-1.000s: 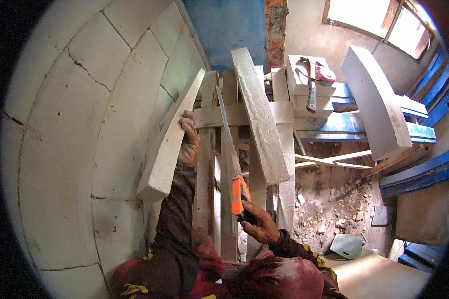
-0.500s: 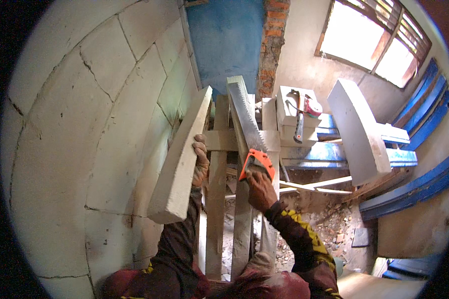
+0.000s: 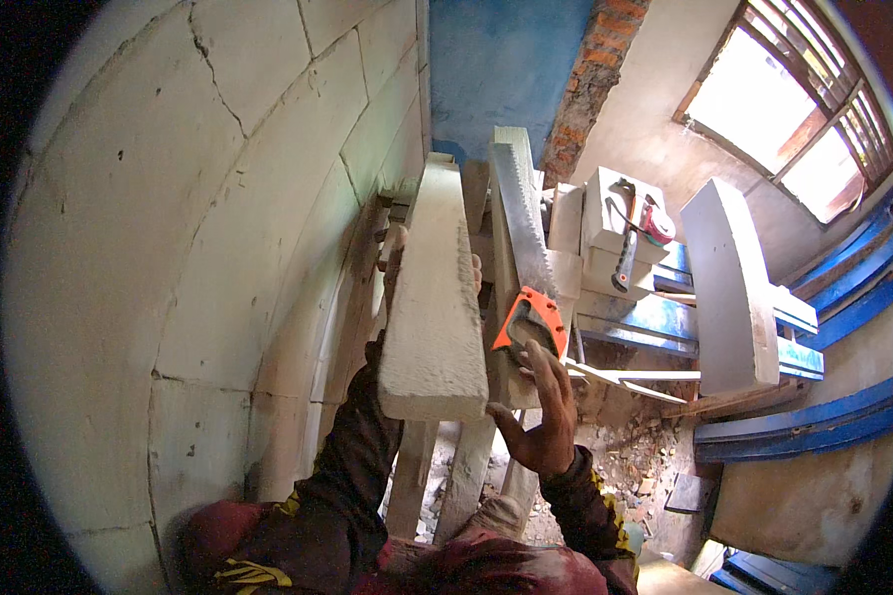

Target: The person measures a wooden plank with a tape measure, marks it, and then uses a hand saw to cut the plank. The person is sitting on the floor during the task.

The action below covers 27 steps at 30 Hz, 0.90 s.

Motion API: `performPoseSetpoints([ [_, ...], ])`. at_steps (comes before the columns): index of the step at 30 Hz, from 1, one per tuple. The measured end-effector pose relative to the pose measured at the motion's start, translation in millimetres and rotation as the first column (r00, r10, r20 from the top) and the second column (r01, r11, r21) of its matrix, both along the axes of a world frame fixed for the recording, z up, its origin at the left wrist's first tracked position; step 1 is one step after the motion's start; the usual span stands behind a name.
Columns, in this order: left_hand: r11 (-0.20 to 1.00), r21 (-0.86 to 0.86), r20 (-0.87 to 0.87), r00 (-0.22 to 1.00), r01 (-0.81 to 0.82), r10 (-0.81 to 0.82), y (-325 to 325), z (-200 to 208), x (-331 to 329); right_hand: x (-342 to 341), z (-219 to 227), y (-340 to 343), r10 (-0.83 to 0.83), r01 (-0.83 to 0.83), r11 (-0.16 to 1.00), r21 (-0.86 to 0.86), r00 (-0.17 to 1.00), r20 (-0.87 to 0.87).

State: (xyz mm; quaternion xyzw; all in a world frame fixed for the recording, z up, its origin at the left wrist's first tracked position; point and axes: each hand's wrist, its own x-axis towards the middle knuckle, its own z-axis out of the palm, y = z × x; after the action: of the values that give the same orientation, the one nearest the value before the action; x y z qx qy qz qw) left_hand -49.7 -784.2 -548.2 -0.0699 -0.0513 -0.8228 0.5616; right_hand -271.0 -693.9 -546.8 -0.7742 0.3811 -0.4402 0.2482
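Observation:
My left hand (image 3: pixel 394 266) grips a long pale lightweight concrete block (image 3: pixel 433 297) from beneath, its fingers showing at both sides and the palm hidden. The block is tilted, its rough narrow end toward me. My right hand (image 3: pixel 541 421) is open, fingers apart and holding nothing. Its thumb is close to the block's near right corner; whether they touch I cannot tell. Just beyond its fingertips lies a hand saw (image 3: pixel 532 233) with an orange and black handle, resting on another long pale block (image 3: pixel 511 138).
Wooden slats (image 3: pixel 412 486) form a stand below my hands, above rubble. At right, a hammer (image 3: pixel 625 243) and a red tape measure (image 3: pixel 657 226) lie on stacked blocks (image 3: pixel 605 213). A large block (image 3: pixel 729 288) leans on blue boards (image 3: pixel 655 312). A block wall (image 3: pixel 198 297) runs along the left.
My right hand has let go of the saw handle and drawn back toward me. The block in my left hand has moved right and turned its broad face up. The view has shifted.

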Motion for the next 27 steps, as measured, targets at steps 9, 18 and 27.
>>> performPoseSetpoints([
  [9,0.997,-0.010,0.073,0.994,-0.076,0.076,11,4,-5,23,47,-28,0.154,-0.091,0.956,-0.278,0.965,0.214],
  [18,0.985,0.079,0.257,0.958,-0.155,0.130,-3,23,-32,22,110,-47,0.181,-0.172,0.977,-0.122,0.981,0.066],
  [27,0.914,0.305,0.513,0.855,-0.269,0.081,32,115,-35,53,269,-48,0.293,-0.305,0.943,-0.133,0.950,-0.104],
])
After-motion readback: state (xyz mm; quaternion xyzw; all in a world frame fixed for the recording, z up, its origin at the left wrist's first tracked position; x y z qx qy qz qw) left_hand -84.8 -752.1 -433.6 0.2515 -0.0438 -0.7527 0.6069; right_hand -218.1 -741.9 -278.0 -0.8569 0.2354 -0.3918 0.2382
